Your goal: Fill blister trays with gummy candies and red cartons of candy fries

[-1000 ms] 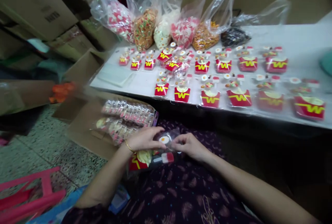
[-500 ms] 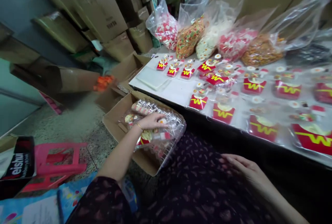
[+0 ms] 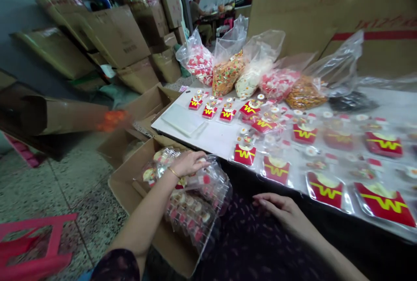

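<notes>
My left hand [image 3: 189, 163] reaches into an open cardboard box [image 3: 122, 190], its fingers bent over a clear plastic pack [image 3: 205, 180] with red and white pieces inside. Its fingertips are partly lost against the shiny plastic. Rows of similar clear packs [image 3: 189, 213] fill the box around and below that hand. My right hand [image 3: 276, 205] hovers before my dark patterned clothing, beside the table's front edge. Its fingers are loosely stretched, with nothing held. On the white table [image 3: 211, 135] lie several flat packs, among them a red one with a yellow zigzag mark [image 3: 245, 154].
Tied and open bags of small coloured pieces [image 3: 228, 70] line the table's back. A stack of clear sheets [image 3: 184, 120] lies at its left end. Cartons [image 3: 117, 33] are piled at back left, and a pink stool [image 3: 39, 246] stands lower left. A person [image 3: 198, 11] sits far behind.
The view has shifted, so the table and box sit lower. My left hand and the pack under it have moved toward the box's far side, uncovering more of the near rows.
</notes>
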The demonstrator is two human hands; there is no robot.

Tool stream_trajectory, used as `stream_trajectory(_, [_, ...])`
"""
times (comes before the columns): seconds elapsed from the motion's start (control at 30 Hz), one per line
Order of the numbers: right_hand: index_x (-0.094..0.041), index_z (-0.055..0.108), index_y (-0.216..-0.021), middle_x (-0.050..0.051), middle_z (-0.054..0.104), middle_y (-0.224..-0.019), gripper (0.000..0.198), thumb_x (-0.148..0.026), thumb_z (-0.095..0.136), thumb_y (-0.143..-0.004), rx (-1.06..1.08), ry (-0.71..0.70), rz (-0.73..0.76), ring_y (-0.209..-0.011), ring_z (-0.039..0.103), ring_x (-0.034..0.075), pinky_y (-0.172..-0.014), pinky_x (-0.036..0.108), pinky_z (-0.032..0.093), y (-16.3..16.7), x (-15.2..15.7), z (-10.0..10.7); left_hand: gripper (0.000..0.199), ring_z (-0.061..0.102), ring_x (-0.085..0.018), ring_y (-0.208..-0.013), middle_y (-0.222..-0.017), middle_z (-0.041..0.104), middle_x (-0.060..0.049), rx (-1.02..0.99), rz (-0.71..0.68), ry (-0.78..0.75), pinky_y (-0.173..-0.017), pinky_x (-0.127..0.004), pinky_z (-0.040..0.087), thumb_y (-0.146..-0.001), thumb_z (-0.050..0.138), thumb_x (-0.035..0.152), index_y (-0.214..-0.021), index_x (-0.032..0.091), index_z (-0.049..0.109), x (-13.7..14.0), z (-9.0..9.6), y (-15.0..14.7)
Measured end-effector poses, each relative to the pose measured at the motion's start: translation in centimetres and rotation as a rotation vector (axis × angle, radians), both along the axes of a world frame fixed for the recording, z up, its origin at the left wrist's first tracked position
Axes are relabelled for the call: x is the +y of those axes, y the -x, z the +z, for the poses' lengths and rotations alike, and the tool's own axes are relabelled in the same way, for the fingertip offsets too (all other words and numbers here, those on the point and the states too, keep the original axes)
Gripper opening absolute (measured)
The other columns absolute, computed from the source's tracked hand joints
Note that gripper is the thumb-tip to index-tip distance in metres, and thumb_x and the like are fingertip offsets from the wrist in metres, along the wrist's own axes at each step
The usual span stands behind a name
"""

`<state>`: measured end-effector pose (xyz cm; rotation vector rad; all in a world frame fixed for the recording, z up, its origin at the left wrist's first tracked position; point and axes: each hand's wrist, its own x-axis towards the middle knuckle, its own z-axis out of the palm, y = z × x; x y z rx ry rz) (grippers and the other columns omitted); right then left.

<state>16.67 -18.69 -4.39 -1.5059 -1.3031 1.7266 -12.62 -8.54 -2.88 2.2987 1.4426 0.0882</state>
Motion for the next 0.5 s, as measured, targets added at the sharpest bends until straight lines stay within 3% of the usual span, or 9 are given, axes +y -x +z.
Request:
stream_trajectory(0.13, [-0.02,0.068,-0.089,0.007,0.067,-0.085,0.039,-0.051,0.056,-0.068,0.007,-0.048,0.008,-0.078,0.06,0.02,-0.069,0.029,0.048,1.0,1.1,0.2,0.052,0.057,-0.022,-0.074,-0.078,0.065,-0.006,0.179,-0.059,-0.099,-0.062,-0.028,0.036,-0.075,0.032,0.063,-0.094,0.023,0.059,5.0,1.8,-1.1])
stream_trajectory(0.27, [-0.021,0.068,-0.086,0.006,0.067,-0.086,0.036,-0.05,0.054,-0.07,-0.011,-0.054,-0.002,-0.08,0.06,0.021,-0.073,0.029,0.048,0.6,1.0,0.1,0.058,0.057,-0.023,-0.072,-0.078,0.064,-0.009,0.273,-0.088,-0.087,-0.058,-0.028,0.034,-0.073,0.028,0.066,-0.088,0.021,0.061,8.7,1.1,-2.9])
stream_trajectory(0.4, [-0.02,0.067,-0.091,0.007,0.067,-0.091,0.038,-0.05,0.054,-0.07,-0.074,-0.085,-0.046,-0.085,0.061,0.022,-0.078,0.032,0.048,-1.1,1.7,0.6,0.058,0.055,-0.02,-0.067,-0.074,0.064,-0.007,0.214,-0.092,0.007,-0.056,-0.026,0.032,-0.072,0.029,0.067,-0.084,0.021,0.062,9.2,-0.4,-3.2])
stream_trajectory(0.5, [-0.02,0.067,-0.093,0.008,0.067,-0.092,0.042,-0.052,0.057,-0.067,-0.148,-0.11,-0.077,-0.087,0.061,0.023,-0.082,0.035,0.048,-2.2,2.6,0.9,0.056,0.052,-0.015,-0.061,-0.068,0.061,-0.003,0.064,-0.07,0.084,-0.055,-0.024,0.032,-0.074,0.03,0.064,-0.083,0.019,0.062,8.1,-1.0,-0.8])
